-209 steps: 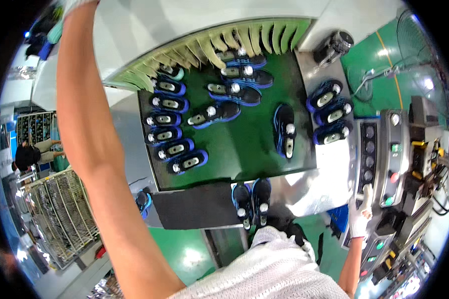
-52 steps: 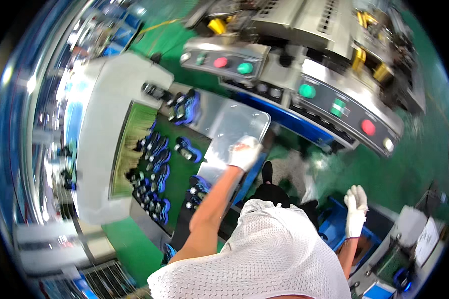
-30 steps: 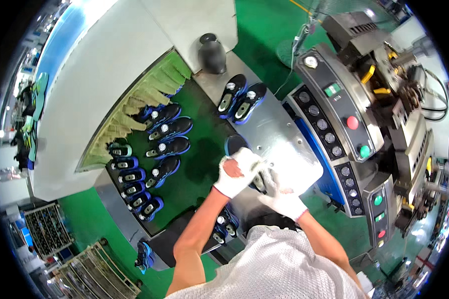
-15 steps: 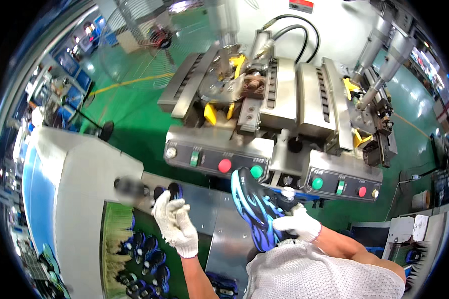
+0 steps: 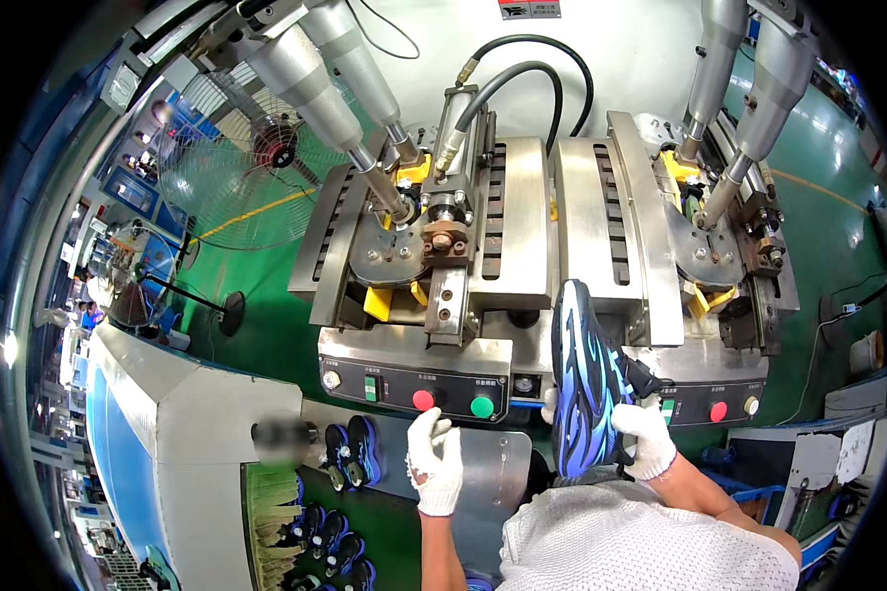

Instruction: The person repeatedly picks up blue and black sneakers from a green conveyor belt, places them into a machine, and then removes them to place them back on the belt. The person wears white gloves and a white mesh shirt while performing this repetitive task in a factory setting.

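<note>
My right hand (image 5: 646,436), in a white knit glove, is closed on a black shoe (image 5: 583,394) streaked with blue and light blue. The shoe stands nearly on end in front of the right half of the press, covering part of its control panel. My left hand (image 5: 434,463), gloved the same way, holds nothing. Its fingers are loosely bent and apart, just below the red button (image 5: 423,400) of the left panel. Left of that hand, a pair of dark blue shoes (image 5: 353,451) rests on the metal shelf (image 5: 480,463).
A two-station metal press (image 5: 522,227) with slanted cylinders (image 5: 310,84) and yellow pads fills the space ahead. Several more shoes (image 5: 333,542) lie below at the left, beside a brush-edged opening (image 5: 271,527). A caged fan (image 5: 266,148) stands at the far left.
The view has shifted. My left hand has gone from beside the pair of shoes to below the left panel's red button. The held shoe has turned more upright and moved right.
</note>
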{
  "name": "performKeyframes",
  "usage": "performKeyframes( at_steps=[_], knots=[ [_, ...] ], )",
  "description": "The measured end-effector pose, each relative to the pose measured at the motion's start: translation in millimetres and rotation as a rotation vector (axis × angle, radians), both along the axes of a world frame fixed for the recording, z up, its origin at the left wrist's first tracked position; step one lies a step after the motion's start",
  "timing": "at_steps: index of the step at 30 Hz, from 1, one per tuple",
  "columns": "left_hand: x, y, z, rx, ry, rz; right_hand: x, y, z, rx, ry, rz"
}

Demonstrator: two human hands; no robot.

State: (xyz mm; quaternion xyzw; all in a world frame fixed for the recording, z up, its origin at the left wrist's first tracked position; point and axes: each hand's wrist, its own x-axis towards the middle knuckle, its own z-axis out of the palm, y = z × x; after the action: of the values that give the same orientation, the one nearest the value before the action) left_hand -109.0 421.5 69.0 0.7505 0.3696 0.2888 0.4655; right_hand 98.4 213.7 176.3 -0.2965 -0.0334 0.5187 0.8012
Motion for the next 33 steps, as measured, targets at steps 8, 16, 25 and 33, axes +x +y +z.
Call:
performKeyframes(
  at_steps=[8, 16, 25, 33],
  knots=[
    [-49.5, -9.1, -16.2, -0.034, 0.022, 0.071, -26.5, 14.6, -14.4, -0.136, -0.093, -0.005],
    [-68.8, 0.2, -8.0, -0.01, -0.001, 0.075, -45.4, 24.1, -17.9, -0.181, -0.081, -0.107],
    [4.2, 81.8, 108.3, 0.67, 0.045, -0.278, -39.3, 30.5, 2.4, -0.091, -0.153, -0.161],
    [117.8, 170.2, 87.8, 0.655, 0.163, -0.278, -9.2, 14.6, -13.8, -0.204, -0.106, -0.064]
  ],
)
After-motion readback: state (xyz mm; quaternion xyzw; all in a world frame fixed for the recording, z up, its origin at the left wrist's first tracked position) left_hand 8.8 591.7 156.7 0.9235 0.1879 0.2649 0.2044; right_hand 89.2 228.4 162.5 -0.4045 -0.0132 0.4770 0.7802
